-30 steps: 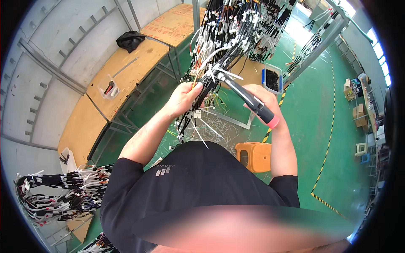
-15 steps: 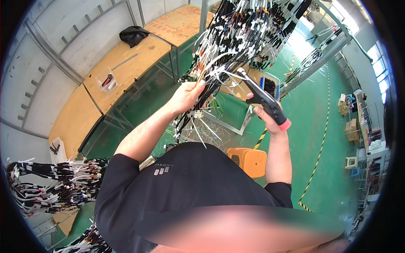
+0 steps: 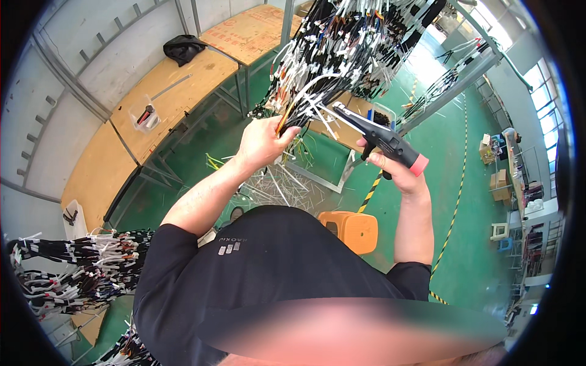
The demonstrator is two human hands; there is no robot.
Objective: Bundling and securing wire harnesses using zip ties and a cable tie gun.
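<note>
My left hand (image 3: pixel 262 141) is closed around the lower part of a thick bundle of wires (image 3: pixel 297 119), black for the most part with a few orange and brown ones. White cable ties (image 3: pixel 317 105) stick out from the bundle just beyond my thumb. In my right hand (image 3: pixel 401 173) is a black cable tie gun (image 3: pixel 386 139) with a pinkish-red end cap. Its nose points up and left, close beside the tie tails; whether a tail sits inside the nose is too small to tell. My right fingers are wrapped at its handle and trigger, partly hidden.
A large mass of hanging harnesses (image 3: pixel 342 46) fills the far middle. Behind the gun stands a bin of small black parts (image 3: pixel 383 116). An orange stool (image 3: pixel 357 232) is near my body, and wooden tables (image 3: pixel 165 100) run along the left. More harnesses (image 3: pixel 79 262) hang at lower left.
The tie gun has tilted flatter, its nose shifting left toward the bundle and its red end rising. My left hand has turned further over the wires. The whole view has shifted slightly.
</note>
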